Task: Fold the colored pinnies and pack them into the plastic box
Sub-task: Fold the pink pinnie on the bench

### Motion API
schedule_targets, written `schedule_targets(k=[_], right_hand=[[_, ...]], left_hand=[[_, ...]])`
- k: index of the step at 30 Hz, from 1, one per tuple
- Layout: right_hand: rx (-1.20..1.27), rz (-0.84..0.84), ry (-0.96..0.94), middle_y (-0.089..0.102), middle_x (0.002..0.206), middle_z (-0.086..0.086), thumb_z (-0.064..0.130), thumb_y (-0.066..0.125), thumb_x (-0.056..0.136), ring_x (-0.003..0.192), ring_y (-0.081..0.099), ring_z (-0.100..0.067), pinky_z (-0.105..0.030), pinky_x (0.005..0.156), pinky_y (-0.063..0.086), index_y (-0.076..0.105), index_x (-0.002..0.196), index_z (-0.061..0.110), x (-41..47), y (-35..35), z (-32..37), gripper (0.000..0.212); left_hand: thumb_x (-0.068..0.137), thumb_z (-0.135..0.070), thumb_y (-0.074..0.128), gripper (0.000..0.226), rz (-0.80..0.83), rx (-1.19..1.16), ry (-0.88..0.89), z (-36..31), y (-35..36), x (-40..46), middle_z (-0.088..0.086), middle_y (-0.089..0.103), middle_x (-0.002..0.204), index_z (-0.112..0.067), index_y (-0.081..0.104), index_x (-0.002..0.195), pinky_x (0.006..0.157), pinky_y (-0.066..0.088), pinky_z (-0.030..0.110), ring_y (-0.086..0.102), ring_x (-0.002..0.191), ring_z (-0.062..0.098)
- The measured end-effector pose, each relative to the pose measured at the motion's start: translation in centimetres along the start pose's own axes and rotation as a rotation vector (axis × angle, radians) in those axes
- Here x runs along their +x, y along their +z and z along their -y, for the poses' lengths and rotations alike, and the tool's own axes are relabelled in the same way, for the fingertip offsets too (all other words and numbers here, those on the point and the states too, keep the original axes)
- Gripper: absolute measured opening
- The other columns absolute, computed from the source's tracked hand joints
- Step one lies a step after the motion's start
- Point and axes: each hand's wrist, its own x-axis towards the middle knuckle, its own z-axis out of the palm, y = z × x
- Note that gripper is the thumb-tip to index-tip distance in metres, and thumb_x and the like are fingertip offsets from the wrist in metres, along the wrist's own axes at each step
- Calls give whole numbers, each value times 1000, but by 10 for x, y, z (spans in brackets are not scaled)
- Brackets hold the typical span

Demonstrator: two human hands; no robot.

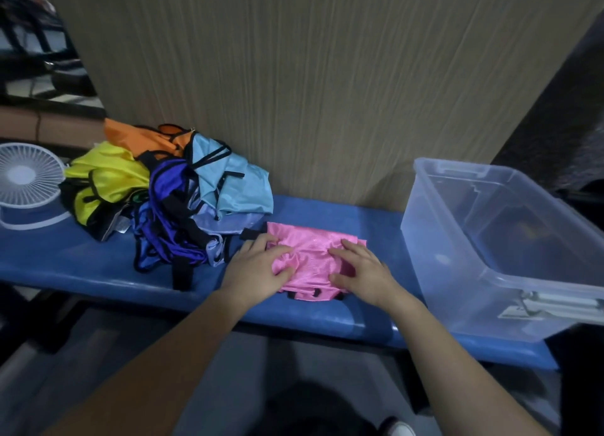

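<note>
Head view: left hand (pixel 258 267) and right hand (pixel 361 272), fingers spread flat, press the folded pink mesh pinny (pixel 310 260) near the blue bench (pixel 81 265) front edge; bare bench separates it from the clear plastic box (pixel 510 272).

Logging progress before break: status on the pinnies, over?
Left hand and right hand flat, pressing pink pinny on blue bench. Plastic box looks empty. Unfolded pile waiting. Path clear.

I seem to be in a sports hall changing or storage area: a blue padded bench (pixel 98 265) against a wood-grain panel (pixel 294 76), a heap of team pinnies (pixel 170 187), a fan (pixel 26 177) beside them.
</note>
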Motion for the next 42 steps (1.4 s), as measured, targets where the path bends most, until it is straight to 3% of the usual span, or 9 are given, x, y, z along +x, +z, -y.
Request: schedule_targets(k=[7,11,15,21,28,31,34,37,42], right_hand=[[-20,-143,215,39,149,-4,43,70,86,136,40,-29,-46,110,38,47,142,29,-11,-7,5,62],[-72,-217,435,52,132,-15,54,59,90,124,50,-36,-44,99,43,48,129,11,-19,-12,13,60],[-22,-132,495,58,128,-14,60,54,91,117,58,-34,-41,92,47,53,124,8,-25,-15,12,62],[26,-102,473,54,124,-13,65,57,87,115,58,-34,-41,92,47,53,122,9,-32,-13,3,66],[134,-20,416,63,104,-9,71,69,48,94,63,-28,-38,76,52,57,83,19,-23,-20,-1,64],[124,1,417,51,115,-8,56,78,63,111,51,-29,-39,91,47,57,95,17,-24,-20,3,55],[258,-30,395,56,109,-6,36,81,66,104,55,-26,-37,84,49,54,97,17,-24,-21,1,45],[425,-46,379,59,90,-4,13,79,70,77,55,-17,-29,61,43,51,94,12,-24,-24,1,37],[530,-204,385,66,94,-10,4,64,78,80,61,-21,-29,60,48,50,100,13,-21,-22,0,27]], left_hand=[[90,-64,54,37,91,-160,-71,-21,-24,-19,-12,49,121,-38,67,113,94,48,33,57,107,12],[94,-48,52,24,-83,-33,-60,-29,-32,-21,-12,68,94,-31,68,98,78,52,32,64,92,15],[90,-31,61,10,-249,12,2,-18,-23,-9,-5,57,94,-26,68,95,87,44,36,55,97,22],[90,-51,62,53,98,-1,-193,-6,-16,13,3,51,133,-23,55,135,105,39,38,47,128,26],[72,-56,75,51,212,-107,-203,3,-23,18,-1,63,111,-21,67,109,94,48,39,60,107,22],[70,-49,80,36,231,-203,-198,2,-26,20,-6,65,91,-22,65,88,78,50,33,63,87,17],[76,-32,83,26,200,-243,-164,-1,-27,21,-8,61,83,-25,59,84,64,42,25,58,74,9],[74,-28,85,29,183,-298,-177,-1,-27,25,-4,66,90,-24,60,87,72,48,27,64,84,13],[58,-42,92,52,295,-423,-215,3,-28,28,-5,71,103,-27,65,100,95,53,38,68,99,13]])
